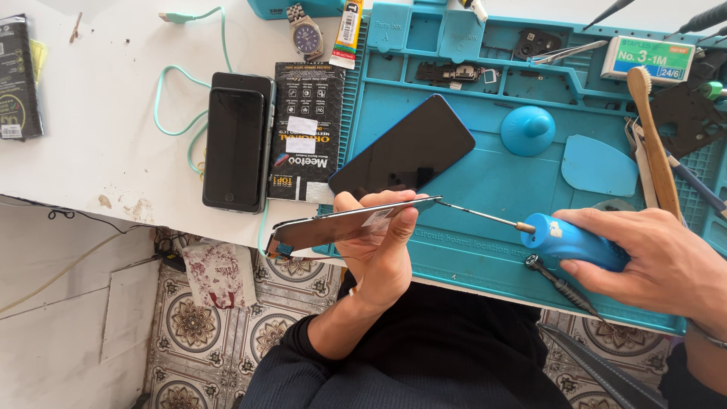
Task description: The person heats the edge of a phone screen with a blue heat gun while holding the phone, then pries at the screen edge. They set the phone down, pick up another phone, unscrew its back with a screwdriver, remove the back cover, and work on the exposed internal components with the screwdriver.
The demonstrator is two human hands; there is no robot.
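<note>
The left hand (379, 242) grips a phone (341, 226) edge-on; the right hand (651, 261) clasps a blue screwdriver (564, 238), tip at its right end; screw-work looks unfinished.

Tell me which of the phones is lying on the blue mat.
The dark phone lying diagonally. The stacked phones rest on the white table.

Blue work mat (485, 189), dark phone (403, 148), stacked phones (236, 144), wristwatch (307, 35), wooden brush (653, 136)

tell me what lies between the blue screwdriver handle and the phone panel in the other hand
In the head view, only the screwdriver's thin metal shaft spans the gap from the blue handle in the right hand to the phone panel in the left hand, above the blue mat.
</note>
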